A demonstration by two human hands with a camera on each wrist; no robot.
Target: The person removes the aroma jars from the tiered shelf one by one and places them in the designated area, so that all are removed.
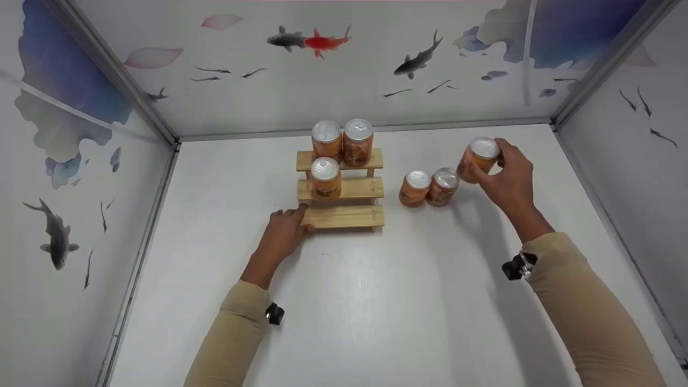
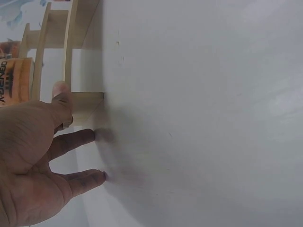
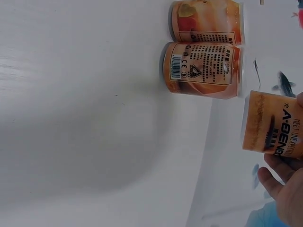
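My right hand (image 1: 508, 180) holds an orange can (image 1: 478, 157) with a silver lid, thumb on one side and fingers on the other. In the right wrist view that can (image 3: 273, 124) hangs above the table. Two similar cans, one (image 1: 415, 188) beside the other (image 1: 443, 187), stand on the table close to it. My left hand (image 1: 284, 231) grips the left end of a three-step wooden rack (image 1: 344, 217) at its lowest step. The left wrist view has the thumb (image 2: 61, 90) against the step's edge and other fingertips touching the table.
Two cans, one (image 1: 327, 141) next to another (image 1: 358, 142), stand on the rack's top step. A third can (image 1: 325, 177) is on the left of the middle step. White panels with painted fish (image 1: 416, 56) enclose the white table (image 1: 365, 312) at the back and sides.
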